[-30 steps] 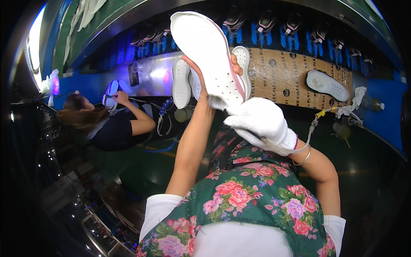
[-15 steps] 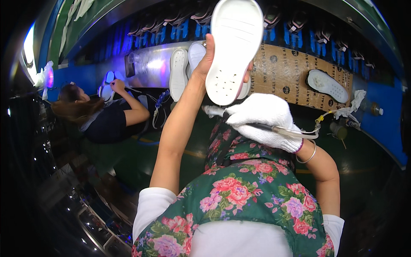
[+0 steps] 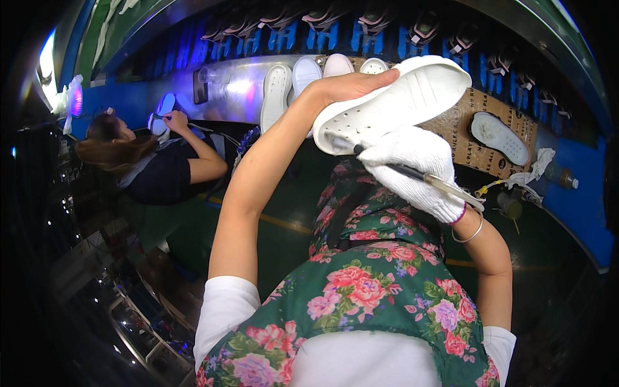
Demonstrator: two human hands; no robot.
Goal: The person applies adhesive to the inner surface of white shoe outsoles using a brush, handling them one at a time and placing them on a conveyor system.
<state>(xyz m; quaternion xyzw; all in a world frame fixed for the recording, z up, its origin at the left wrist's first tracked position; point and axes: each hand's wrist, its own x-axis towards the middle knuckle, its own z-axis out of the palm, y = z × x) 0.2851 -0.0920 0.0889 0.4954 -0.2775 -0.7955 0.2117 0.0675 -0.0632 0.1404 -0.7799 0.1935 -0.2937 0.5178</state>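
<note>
My bare left hand (image 3: 354, 87) grips a white shoe sole (image 3: 412, 97) by its rim, fingers hidden behind it. The sole is tilted lengthwise to the right, its raised side wall and a patch of small holes showing at the near end. In a white knitted glove, my right hand (image 3: 412, 171) is closed round a black-handled brush (image 3: 406, 171) with a clear tube running back over the wrist. The brush points at the sole's near end; its tip is hidden against the sole there.
Several soles (image 3: 276, 97) stand along the metal bench to the left. Another sole (image 3: 500, 137) lies on a cardboard sheet (image 3: 474, 145) at right, near a bottle (image 3: 562, 175). Shoe parts on blue holders (image 3: 367, 32) line the back. At left a co-worker (image 3: 161, 161) handles a sole.
The sole has come down and swung from upright to lying slantwise to the right. The brush in my right hand has moved slightly right, its tip now at the sole's near end.
</note>
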